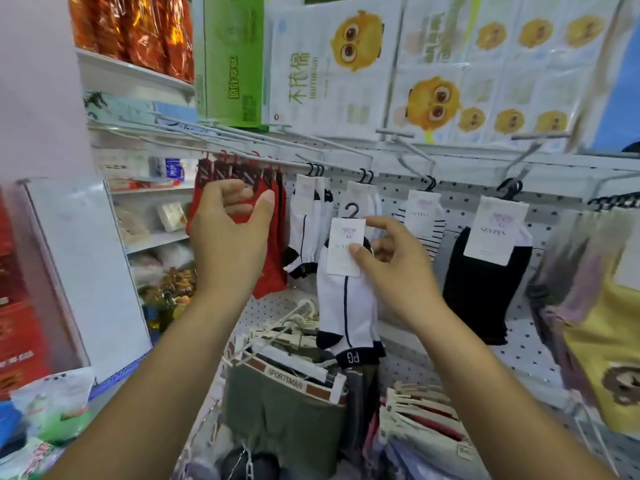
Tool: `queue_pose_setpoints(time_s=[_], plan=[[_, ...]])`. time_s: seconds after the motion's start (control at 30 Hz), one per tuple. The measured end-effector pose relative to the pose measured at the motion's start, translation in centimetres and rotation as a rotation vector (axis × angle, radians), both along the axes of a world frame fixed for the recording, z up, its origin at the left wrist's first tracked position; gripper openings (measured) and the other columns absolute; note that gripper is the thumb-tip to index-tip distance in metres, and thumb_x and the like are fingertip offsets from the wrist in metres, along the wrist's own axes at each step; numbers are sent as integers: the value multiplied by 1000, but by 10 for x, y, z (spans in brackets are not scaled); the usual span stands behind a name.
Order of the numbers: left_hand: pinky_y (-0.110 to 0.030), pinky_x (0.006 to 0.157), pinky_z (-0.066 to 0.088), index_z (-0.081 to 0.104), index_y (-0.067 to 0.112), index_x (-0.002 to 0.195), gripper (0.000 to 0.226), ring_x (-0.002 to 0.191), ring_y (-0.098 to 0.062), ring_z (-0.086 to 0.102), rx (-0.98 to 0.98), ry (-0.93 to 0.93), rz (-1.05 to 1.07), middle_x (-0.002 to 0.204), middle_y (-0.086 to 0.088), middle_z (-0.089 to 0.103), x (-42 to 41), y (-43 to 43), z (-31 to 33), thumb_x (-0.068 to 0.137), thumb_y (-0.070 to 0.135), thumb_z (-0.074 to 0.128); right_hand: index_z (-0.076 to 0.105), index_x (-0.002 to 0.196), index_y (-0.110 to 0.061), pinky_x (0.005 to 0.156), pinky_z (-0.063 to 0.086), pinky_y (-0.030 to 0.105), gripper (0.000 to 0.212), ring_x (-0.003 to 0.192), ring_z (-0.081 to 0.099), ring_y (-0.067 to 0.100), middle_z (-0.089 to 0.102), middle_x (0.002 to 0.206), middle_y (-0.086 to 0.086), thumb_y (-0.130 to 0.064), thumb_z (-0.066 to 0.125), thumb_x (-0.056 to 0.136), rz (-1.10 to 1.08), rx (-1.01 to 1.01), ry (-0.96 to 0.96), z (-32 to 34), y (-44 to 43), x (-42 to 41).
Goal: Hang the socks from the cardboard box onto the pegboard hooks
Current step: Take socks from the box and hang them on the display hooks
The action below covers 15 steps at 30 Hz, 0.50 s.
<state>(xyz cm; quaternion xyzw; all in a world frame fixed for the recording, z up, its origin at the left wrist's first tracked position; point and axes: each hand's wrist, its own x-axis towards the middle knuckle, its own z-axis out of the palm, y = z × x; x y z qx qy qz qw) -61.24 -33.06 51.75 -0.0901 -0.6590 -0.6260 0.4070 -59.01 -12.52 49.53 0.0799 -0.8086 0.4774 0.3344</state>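
My right hand (pixel 391 268) pinches the white header card of a white sock (pixel 346 306) with a black stripe, black toe and a "PG" cuff. Its small black hanger hook points up, free of any peg. The sock hangs in front of the pegboard (pixel 467 344), below the peg (pixel 339 147) that carries matching white socks (pixel 304 230). My left hand (pixel 232 233) is raised in front of the red socks (pixel 273 258) on the leftmost pegs, fingers curled and thumb out. Whether it grips them is unclear. No cardboard box is in view.
Further right hang striped socks (pixel 426 220), black socks (pixel 485 278) and yellow and purple ones (pixel 595 341). Below, lower pegs stick out with packed underwear (pixel 287 393) and other goods. Tissue packs (pixel 329 64) hang above. A white shelf end (pixel 79 271) stands at left.
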Motion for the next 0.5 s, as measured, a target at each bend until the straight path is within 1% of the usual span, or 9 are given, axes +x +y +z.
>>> queue_pose_setpoints(time_s=[0.07, 0.13, 0.17, 0.23, 0.3, 0.4, 0.5], plan=[[-29, 87, 55, 58, 18, 120, 39, 93, -4, 65, -27, 5, 43, 108, 8, 67, -26, -12, 12, 91, 40, 71, 61, 124, -30, 61, 45, 16, 36, 71, 56, 10, 61, 79, 2, -23, 73, 91, -10, 9, 2, 5, -12, -22], [-33, 89, 55, 58, 17, 124, 43, 96, -9, 65, -77, 16, 47, 109, 7, 65, -51, -23, 21, 92, 42, 70, 62, 124, -30, 61, 46, 18, 35, 70, 55, 9, 60, 79, 0, -23, 73, 91, -34, 19, 4, 10, -26, -45], [-33, 87, 55, 59, 17, 123, 40, 94, -8, 64, -107, 33, 30, 107, 9, 66, -61, -27, 25, 93, 42, 69, 61, 124, -30, 61, 46, 20, 35, 70, 55, 8, 60, 80, -1, -24, 73, 91, -57, 24, 12, 13, -32, -56], [-34, 83, 55, 65, 21, 112, 24, 86, -2, 63, -164, 107, -13, 94, 15, 67, -77, -34, 29, 95, 37, 67, 60, 125, -29, 60, 44, 17, 35, 70, 54, 7, 58, 82, -3, -25, 71, 92, -93, 29, 34, 18, -42, -78], [-39, 79, 56, 70, 25, 100, 11, 81, -5, 65, -197, 191, -48, 85, 14, 69, -91, -41, 29, 96, 34, 66, 59, 127, -27, 60, 40, 15, 36, 70, 52, 3, 56, 79, -6, -23, 70, 93, -110, 36, 63, 23, -50, -97], [-45, 77, 57, 71, 27, 96, 11, 81, -16, 69, -207, 230, -105, 85, 8, 71, -109, -51, 26, 97, 35, 64, 59, 128, -25, 62, 41, 15, 36, 70, 51, 4, 55, 78, -5, -23, 70, 94, -145, 18, 99, 30, -57, -121], [-46, 77, 57, 72, 27, 98, 11, 83, -20, 70, -242, 290, -159, 89, 4, 71, -120, -58, 26, 96, 36, 66, 59, 128, -26, 61, 42, 12, 37, 70, 50, 4, 54, 79, -4, -21, 70, 93, -176, 15, 120, 37, -63, -137]])
